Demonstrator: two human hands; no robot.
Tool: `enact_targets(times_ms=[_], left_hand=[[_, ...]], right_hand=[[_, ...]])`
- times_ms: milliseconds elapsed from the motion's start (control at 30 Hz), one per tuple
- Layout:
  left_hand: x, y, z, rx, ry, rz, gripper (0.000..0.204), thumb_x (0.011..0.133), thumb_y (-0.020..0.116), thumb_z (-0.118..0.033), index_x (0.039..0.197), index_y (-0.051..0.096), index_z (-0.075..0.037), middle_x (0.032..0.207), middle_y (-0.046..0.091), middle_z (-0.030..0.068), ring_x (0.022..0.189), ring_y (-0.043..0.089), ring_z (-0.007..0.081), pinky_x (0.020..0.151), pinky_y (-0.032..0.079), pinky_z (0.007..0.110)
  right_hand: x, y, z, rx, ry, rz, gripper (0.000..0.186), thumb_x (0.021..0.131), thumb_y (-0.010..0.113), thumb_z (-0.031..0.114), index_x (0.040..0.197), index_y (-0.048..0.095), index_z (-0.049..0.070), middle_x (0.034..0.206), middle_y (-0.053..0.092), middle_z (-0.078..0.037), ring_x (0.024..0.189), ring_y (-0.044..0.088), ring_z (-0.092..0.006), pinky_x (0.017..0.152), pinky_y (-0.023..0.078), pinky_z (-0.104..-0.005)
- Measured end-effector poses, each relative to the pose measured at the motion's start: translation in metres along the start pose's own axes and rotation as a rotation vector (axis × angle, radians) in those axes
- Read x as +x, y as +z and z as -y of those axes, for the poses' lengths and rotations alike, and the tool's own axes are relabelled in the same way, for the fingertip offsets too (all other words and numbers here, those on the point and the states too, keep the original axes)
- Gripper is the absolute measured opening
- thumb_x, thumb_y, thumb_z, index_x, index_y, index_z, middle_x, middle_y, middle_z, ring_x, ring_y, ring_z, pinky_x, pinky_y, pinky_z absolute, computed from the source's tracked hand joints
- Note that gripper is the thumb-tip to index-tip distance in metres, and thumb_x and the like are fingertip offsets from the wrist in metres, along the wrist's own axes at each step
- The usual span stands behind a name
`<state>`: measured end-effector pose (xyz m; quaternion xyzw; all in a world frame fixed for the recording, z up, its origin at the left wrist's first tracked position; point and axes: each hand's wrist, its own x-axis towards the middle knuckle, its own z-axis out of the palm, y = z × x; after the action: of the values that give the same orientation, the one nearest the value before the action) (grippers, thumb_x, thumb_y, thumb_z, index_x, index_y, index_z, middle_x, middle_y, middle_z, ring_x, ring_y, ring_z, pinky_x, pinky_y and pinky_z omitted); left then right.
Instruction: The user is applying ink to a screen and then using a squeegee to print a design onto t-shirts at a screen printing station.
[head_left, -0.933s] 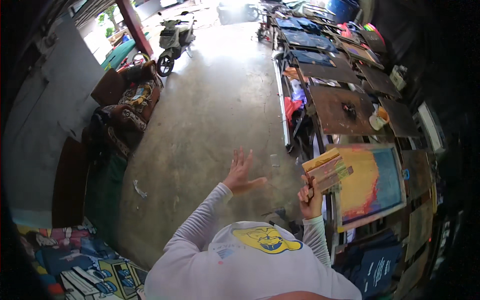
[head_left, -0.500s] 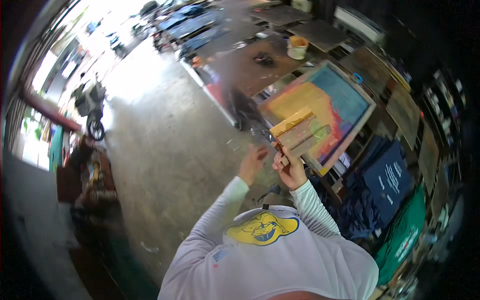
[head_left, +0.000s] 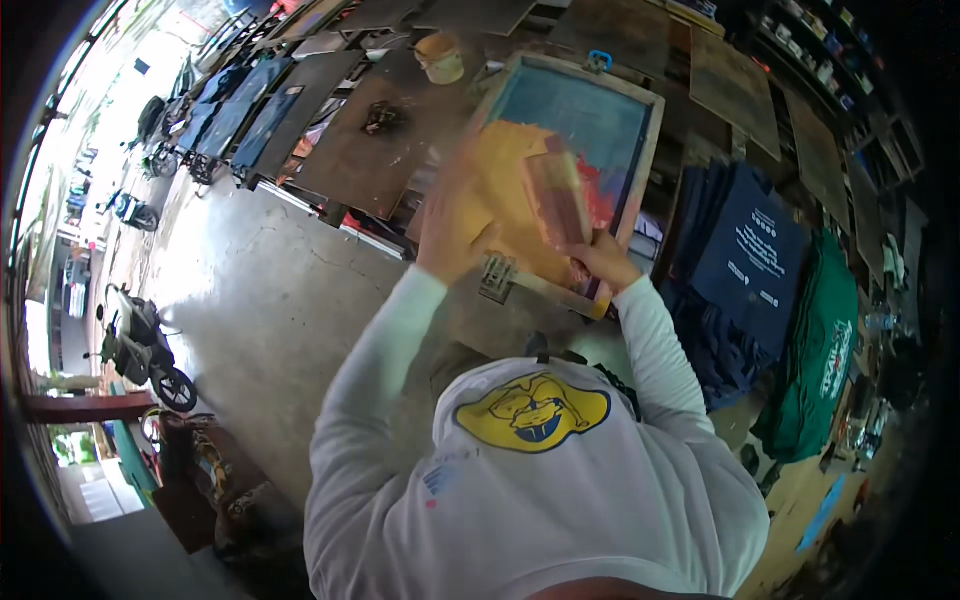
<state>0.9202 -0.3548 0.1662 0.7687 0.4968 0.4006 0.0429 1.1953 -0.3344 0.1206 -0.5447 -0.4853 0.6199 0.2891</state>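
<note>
My right hand (head_left: pixel 603 260) grips a wooden squeegee (head_left: pixel 556 200) smeared with orange and red ink, held over a wood-framed printing screen (head_left: pixel 628 95). The screen's mesh shows yellow, red and blue-green ink. My left hand (head_left: pixel 452 235) is raised, blurred by motion, fingers apart, over the near left part of the screen and holds nothing. A metal hinge clamp (head_left: pixel 497 276) sits at the screen's near edge, between my hands. My white long-sleeved shirt with a yellow print fills the lower middle.
A long row of brown print boards (head_left: pixel 362 150) runs to the far left, some with dark shirts on them. A small paint tub (head_left: pixel 440 57) stands beside the screen. Dark blue shirts (head_left: pixel 762 260) and green shirts (head_left: pixel 822 340) hang at right. Motorbikes (head_left: pixel 135 345) stand on the concrete floor at left.
My view has swung right and closer to the printing screen. Both hands have come over the screen, the right one still holding the squeegee, the left one moving fast.
</note>
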Motion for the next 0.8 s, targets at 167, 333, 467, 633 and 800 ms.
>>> enact_targets(times_ms=[167,333,467,633,800], left_hand=[[0.09,0.023,0.014,0.185,0.554,0.347,0.072,0.077,0.076,-0.037,0.137,0.048,-0.008,0.137,0.048,0.016,0.133,0.04,0.0356,0.114,0.027,0.052],[0.153,0.078,0.096,0.289,0.824,0.423,0.065,0.075,0.078,-0.037,0.129,0.056,-0.008,0.13,0.055,0.0182,0.124,0.051,0.0369,0.108,0.036,0.051],[0.161,0.103,0.137,0.296,0.437,1.065,0.042,0.08,0.075,-0.031,0.108,0.063,-0.002,0.105,0.064,0.0203,0.095,0.065,0.0383,0.086,0.051,0.046],[0.187,0.058,0.121,-0.168,0.361,0.944,0.04,0.079,0.075,-0.034,0.104,0.064,-0.004,0.102,0.066,0.0211,0.092,0.066,0.0384,0.082,0.052,0.046],[0.174,0.067,0.176,0.01,0.334,1.034,0.046,0.079,0.075,-0.042,0.104,0.064,-0.005,0.104,0.067,0.0167,0.104,0.061,0.0366,0.088,0.05,0.045]], right_hand=[[0.066,-0.009,-0.019,-0.403,-0.02,0.129,0.036,0.08,0.076,0.034,0.072,0.062,0.002,0.059,0.057,-0.004,0.045,0.054,-0.0141,0.046,0.043,-0.0305],[0.101,-0.012,0.023,-0.732,0.135,0.269,0.047,0.075,0.076,0.042,0.077,0.067,-0.004,0.073,0.067,-0.013,0.062,0.066,-0.0211,0.054,0.052,-0.0367],[0.133,0.015,0.027,-0.877,0.115,0.209,0.046,0.075,0.073,0.044,0.083,0.071,-0.001,0.073,0.068,-0.013,0.063,0.067,-0.0246,0.058,0.053,-0.0377],[0.182,0.03,-0.005,-1.176,-0.134,-0.126,0.049,0.077,0.069,0.049,0.095,0.071,0.004,0.09,0.072,-0.019,0.082,0.07,-0.033,0.076,0.054,-0.0424],[0.196,0.074,0.02,-1.327,-0.115,-0.201,0.034,0.08,0.068,0.032,0.101,0.071,0.005,0.101,0.071,-0.019,0.097,0.068,-0.0346,0.086,0.053,-0.0445]])
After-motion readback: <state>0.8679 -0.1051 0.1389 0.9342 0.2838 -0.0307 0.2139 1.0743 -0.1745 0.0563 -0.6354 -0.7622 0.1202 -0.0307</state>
